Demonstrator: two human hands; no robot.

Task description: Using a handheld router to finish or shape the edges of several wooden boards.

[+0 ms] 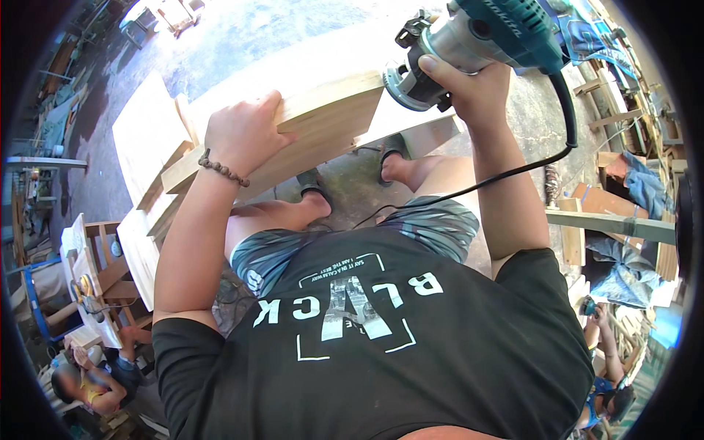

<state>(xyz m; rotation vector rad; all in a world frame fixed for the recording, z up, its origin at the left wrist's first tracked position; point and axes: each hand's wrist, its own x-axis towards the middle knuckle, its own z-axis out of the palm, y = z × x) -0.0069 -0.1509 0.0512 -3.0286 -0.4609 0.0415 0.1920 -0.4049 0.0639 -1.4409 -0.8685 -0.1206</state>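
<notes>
My right hand [473,92] is wrapped round a trim router [455,44] with a teal motor housing and a silver body. The router is tilted, its round base [403,88] at the right end of a thick pale wooden board [330,121]; whether base and wood touch I cannot tell. A black cord [506,178] runs from the router down past my right arm towards my lap. My left hand [248,136] grips the board further left, fingers over its upper edge and thumb along its near face. Glare washes out the board's top.
Other pale boards [147,139] stand at the left. Stacked timber and blue cloths [623,275] line the right side. Below the board are my feet [392,167] in sandals. One person [99,385] works at the lower left, another [609,389] at the lower right.
</notes>
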